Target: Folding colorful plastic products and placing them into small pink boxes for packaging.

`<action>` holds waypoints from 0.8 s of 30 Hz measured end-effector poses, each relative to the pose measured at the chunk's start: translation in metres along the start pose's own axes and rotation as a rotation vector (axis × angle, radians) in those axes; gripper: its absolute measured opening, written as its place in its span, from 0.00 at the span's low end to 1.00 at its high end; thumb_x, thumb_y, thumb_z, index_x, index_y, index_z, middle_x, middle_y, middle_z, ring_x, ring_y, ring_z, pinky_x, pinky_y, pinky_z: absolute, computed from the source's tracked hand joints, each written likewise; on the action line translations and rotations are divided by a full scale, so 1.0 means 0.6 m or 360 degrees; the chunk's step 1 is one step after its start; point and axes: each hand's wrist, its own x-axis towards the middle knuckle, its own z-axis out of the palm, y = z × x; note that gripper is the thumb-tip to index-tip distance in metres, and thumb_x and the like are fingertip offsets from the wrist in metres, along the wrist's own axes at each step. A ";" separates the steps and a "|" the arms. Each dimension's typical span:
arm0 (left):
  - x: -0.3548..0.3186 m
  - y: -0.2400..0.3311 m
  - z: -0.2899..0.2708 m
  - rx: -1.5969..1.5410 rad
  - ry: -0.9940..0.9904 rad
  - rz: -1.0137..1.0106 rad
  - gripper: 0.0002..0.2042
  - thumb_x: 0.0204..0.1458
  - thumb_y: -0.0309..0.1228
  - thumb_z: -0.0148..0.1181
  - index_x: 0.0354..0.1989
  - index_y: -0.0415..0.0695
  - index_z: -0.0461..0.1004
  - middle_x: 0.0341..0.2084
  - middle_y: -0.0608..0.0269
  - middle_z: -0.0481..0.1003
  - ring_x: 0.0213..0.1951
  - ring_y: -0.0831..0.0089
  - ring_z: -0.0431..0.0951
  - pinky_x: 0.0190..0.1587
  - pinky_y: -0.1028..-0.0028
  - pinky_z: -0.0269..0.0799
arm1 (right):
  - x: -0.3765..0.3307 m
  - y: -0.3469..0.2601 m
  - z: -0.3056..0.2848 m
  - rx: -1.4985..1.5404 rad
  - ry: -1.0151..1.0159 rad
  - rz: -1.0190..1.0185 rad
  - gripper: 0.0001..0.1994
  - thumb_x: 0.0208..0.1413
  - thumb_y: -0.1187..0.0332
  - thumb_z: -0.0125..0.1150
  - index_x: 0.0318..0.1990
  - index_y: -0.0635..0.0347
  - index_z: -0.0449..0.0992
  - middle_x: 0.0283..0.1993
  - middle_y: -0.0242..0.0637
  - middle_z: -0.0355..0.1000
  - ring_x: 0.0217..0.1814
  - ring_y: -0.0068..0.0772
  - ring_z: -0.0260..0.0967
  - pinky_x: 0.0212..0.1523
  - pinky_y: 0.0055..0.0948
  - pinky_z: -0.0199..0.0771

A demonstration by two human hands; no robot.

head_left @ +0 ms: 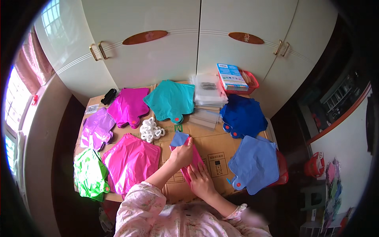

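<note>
Pink foil ran from under the left hand, curled closed on it with a blue piece just beyond, to under the right hand, nearly flat, fingers slightly spread, where uneven pressure could have creased it.

Under the fingers I saw a folded strip lying on the cardboard. Rings were heaped beyond the fingers to the left, plastic sleeves farther beyond, a sheet stack rightward, the cupboard behind everything.
</note>
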 end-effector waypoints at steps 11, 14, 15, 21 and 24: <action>0.015 -0.012 -0.026 -0.0049 -0.0155 0.0005 0.48 0.42 0.40 0.58 0.67 0.29 0.37 0.30 0.37 0.76 0.34 0.46 0.79 0.37 0.60 0.76 | -0.018 0.002 -0.026 0.0108 -0.0099 -0.0042 0.23 0.52 0.70 0.50 0.55 0.70 0.66 0.61 0.52 0.62 0.63 0.59 0.58 0.67 0.49 0.52; 0.017 -0.020 -0.028 -0.0106 -0.0240 0.0079 0.56 0.36 0.47 0.66 0.67 0.29 0.37 0.30 0.37 0.76 0.35 0.48 0.79 0.38 0.61 0.75 | -0.043 0.006 -0.055 0.0184 -0.0139 -0.0036 0.21 0.51 0.72 0.50 0.54 0.69 0.67 0.58 0.52 0.65 0.61 0.57 0.62 0.65 0.47 0.56; 0.020 -0.030 -0.020 -0.0134 -0.0239 0.0097 0.57 0.35 0.48 0.68 0.67 0.30 0.37 0.30 0.37 0.76 0.35 0.49 0.79 0.38 0.61 0.75 | -0.049 0.008 -0.066 0.0222 -0.0146 -0.0039 0.21 0.51 0.73 0.50 0.53 0.69 0.68 0.57 0.52 0.67 0.60 0.56 0.63 0.65 0.47 0.58; 0.018 -0.035 -0.023 -0.0260 -0.0312 0.0060 0.60 0.32 0.49 0.72 0.66 0.29 0.37 0.28 0.39 0.76 0.34 0.50 0.79 0.36 0.62 0.75 | 0.011 0.087 -0.114 0.0712 -0.0389 0.0232 0.10 0.51 0.73 0.54 0.40 0.58 0.79 0.42 0.41 0.77 0.49 0.39 0.73 0.49 0.37 0.74; 0.018 -0.038 -0.021 -0.0167 -0.0275 0.0052 0.60 0.31 0.47 0.71 0.67 0.29 0.36 0.28 0.40 0.77 0.32 0.50 0.79 0.35 0.62 0.75 | 0.116 0.145 -0.074 0.0518 -0.0230 -0.0116 0.08 0.50 0.70 0.58 0.38 0.56 0.81 0.46 0.37 0.75 0.51 0.40 0.70 0.51 0.35 0.72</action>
